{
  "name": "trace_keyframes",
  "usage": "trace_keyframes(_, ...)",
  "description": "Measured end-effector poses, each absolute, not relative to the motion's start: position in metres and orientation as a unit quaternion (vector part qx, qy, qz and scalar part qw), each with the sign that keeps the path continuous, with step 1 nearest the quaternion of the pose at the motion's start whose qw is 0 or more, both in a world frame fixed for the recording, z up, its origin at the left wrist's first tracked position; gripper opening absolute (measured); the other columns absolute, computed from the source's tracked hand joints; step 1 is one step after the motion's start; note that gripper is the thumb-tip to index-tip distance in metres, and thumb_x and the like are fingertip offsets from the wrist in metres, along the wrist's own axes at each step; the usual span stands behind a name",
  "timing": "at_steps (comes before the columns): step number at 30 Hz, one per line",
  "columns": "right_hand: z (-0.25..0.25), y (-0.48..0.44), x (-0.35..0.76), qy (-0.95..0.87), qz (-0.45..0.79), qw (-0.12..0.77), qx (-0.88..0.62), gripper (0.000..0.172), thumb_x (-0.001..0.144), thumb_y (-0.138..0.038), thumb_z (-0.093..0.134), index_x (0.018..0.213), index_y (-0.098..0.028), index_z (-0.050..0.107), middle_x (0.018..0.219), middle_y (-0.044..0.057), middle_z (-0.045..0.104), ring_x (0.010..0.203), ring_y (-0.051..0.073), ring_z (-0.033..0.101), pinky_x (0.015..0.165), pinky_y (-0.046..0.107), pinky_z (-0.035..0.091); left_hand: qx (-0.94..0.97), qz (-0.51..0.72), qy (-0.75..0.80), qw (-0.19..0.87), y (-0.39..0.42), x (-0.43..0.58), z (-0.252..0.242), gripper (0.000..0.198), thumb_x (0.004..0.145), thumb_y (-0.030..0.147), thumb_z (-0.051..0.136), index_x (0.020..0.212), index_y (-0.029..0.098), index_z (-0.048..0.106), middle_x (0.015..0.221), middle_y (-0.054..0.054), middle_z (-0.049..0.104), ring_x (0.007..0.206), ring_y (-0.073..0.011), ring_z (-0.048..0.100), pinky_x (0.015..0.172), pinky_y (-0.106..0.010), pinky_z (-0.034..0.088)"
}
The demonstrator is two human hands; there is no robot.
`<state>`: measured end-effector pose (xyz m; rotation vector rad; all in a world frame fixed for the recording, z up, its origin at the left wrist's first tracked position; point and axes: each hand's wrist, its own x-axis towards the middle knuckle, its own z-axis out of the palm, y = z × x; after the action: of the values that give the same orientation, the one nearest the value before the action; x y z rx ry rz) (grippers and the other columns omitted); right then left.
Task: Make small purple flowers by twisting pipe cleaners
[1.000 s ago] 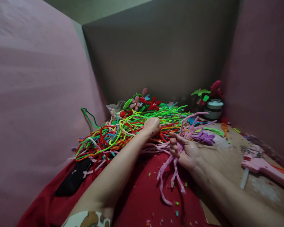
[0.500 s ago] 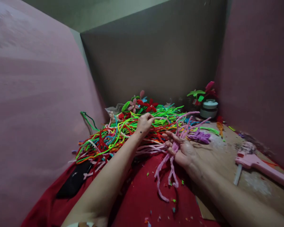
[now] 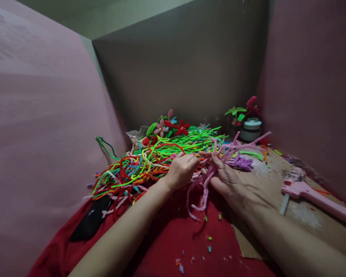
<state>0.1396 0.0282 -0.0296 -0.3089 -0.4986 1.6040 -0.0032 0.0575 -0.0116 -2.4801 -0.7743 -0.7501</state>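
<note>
A bunch of pink pipe cleaners runs through my right hand, its fingers closed around the middle. The strands' upper ends fan out to the right and the lower ends dangle over red cloth. My left hand is closed close beside the right fingertips, knuckles up. What its fingers pinch is hidden from view. Behind both hands spreads a tangled heap of pipe cleaners in green, red, orange, yellow and white.
On the brown board at right lies a pink glue gun. A lidded jar stands farther back, near purple pipe cleaners. Fuzzy flowers top the heap. A black phone-like slab rests on the red cloth, among coloured scraps.
My left hand has come down and right from over the heap to beside my right hand. The pink bunch has tilted, its upper ends swinging farther right and its lower ends lifting.
</note>
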Motion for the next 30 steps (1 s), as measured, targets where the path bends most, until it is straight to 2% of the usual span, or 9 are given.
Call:
trace_keyframes(3, -0.027, 0.029, 0.139, -0.235, 0.693, 0.671, -0.121, 0.011, 0.068, -0.029, 0.07, 0.069, -0.02, 0.064, 0.069, 0.0, 0.067, 0.066, 0.016, 0.061, 0.065, 0.032, 0.051, -0.884, -0.23, -0.323, 0.249, 0.065, -0.012, -0.018, 0.024, 0.091, 0.028, 0.037, 0.085, 0.016, 0.056, 0.078, -0.004, 0.062, 0.075, -0.0152, 0.055, 0.07, -0.029, 0.033)
trace_keyframes(6, -0.025, 0.03, 0.144, -0.202, 0.687, 0.688, -0.119, 0.013, 0.072, -0.027, 0.068, 0.066, -0.019, 0.06, 0.06, -0.002, 0.064, 0.061, 0.014, 0.061, 0.067, 0.031, 0.052, -0.872, -0.203, -0.39, 0.216, 0.076, -0.024, -0.022, 0.02, 0.089, 0.024, 0.039, 0.084, 0.017, 0.058, 0.078, -0.003, 0.061, 0.073, -0.0156, 0.054, 0.07, -0.029, 0.034)
trace_keyframes(11, -0.018, 0.026, 0.153, -0.169, 0.715, 0.67, -0.103, 0.012, 0.077, -0.023, 0.064, 0.069, -0.018, 0.057, 0.051, -0.005, 0.054, 0.043, 0.007, 0.049, 0.052, 0.022, 0.049, -0.853, -0.228, -0.441, 0.161, 0.088, -0.038, -0.027, 0.017, 0.086, 0.021, 0.044, 0.081, 0.018, 0.059, 0.08, -0.004, 0.061, 0.073, -0.0155, 0.053, 0.069, -0.027, 0.036)
trace_keyframes(16, -0.014, 0.026, 0.158, -0.135, 0.735, 0.657, -0.099, 0.013, 0.084, -0.021, 0.055, 0.071, -0.017, 0.055, 0.052, -0.004, 0.052, 0.04, 0.004, 0.044, 0.04, 0.014, 0.042, -0.852, -0.254, -0.447, 0.103, 0.09, -0.043, -0.028, 0.011, 0.079, 0.014, 0.052, 0.081, 0.019, 0.062, 0.081, -0.003, 0.065, 0.077, -0.016, 0.057, 0.073, -0.028, 0.038)
trace_keyframes(19, -0.015, 0.025, 0.161, -0.136, 0.754, 0.637, -0.088, 0.015, 0.086, -0.02, 0.052, 0.072, -0.018, 0.053, 0.051, -0.006, 0.049, 0.036, 0.004, 0.04, 0.036, 0.013, 0.038, -0.844, -0.28, -0.453, 0.062, 0.09, -0.043, -0.028, 0.017, 0.074, 0.01, 0.055, 0.084, 0.02, 0.064, 0.084, -0.003, 0.067, 0.079, -0.0165, 0.059, 0.076, -0.029, 0.04)
trace_keyframes(21, -0.015, 0.023, 0.163, -0.145, 0.766, 0.621, -0.077, 0.019, 0.089, -0.019, 0.047, 0.07, -0.018, 0.051, 0.047, -0.007, 0.043, 0.032, 0.003, 0.034, 0.03, 0.012, 0.031, -0.834, -0.302, -0.461, 0.033, 0.09, -0.042, -0.027, 0.018, 0.072, 0.009, 0.055, 0.082, 0.02, 0.065, 0.081, -0.003, 0.067, 0.076, -0.0163, 0.059, 0.075, -0.029, 0.041)
trace_keyframes(23, -0.014, 0.021, 0.165, -0.156, 0.775, 0.609, -0.063, 0.025, 0.092, -0.017, 0.04, 0.069, -0.018, 0.05, 0.044, -0.009, 0.036, 0.028, 0.004, 0.028, 0.026, 0.013, 0.024, -0.822, -0.325, -0.468, -0.002, 0.091, -0.041, -0.026, 0.015, 0.072, 0.011, 0.055, 0.08, 0.019, 0.065, 0.075, -0.002, 0.067, 0.07, -0.0148, 0.059, 0.071, -0.027, 0.043)
trace_keyframes(26, -0.013, 0.018, 0.167, -0.171, 0.795, 0.58, -0.042, 0.031, 0.094, -0.017, 0.033, 0.068, -0.017, 0.049, 0.041, -0.009, 0.031, 0.026, 0.004, 0.025, 0.025, 0.013, 0.02, -0.795, -0.367, -0.48, -0.056, 0.094, -0.043, -0.019, 0.017, 0.077, 0.018, 0.049, 0.084, 0.017, 0.065, 0.069, -0.001, 0.066, 0.061, -0.0124, 0.059, 0.061, -0.023, 0.045)
trace_keyframes(30, -0.014, 0.016, 0.166, -0.184, 0.816, 0.544, -0.059, 0.03, 0.094, -0.02, 0.035, 0.068, -0.016, 0.05, 0.04, -0.01, 0.031, 0.026, 0.003, 0.024, 0.025, 0.013, 0.02, -0.761, -0.41, -0.496, -0.087, 0.097, -0.051, 0.0, 0.028, 0.082, 0.024, 0.041, 0.097, 0.012, 0.061, 0.077, -0.004, 0.068, 0.063, -0.0131, 0.061, 0.059, -0.025, 0.048)
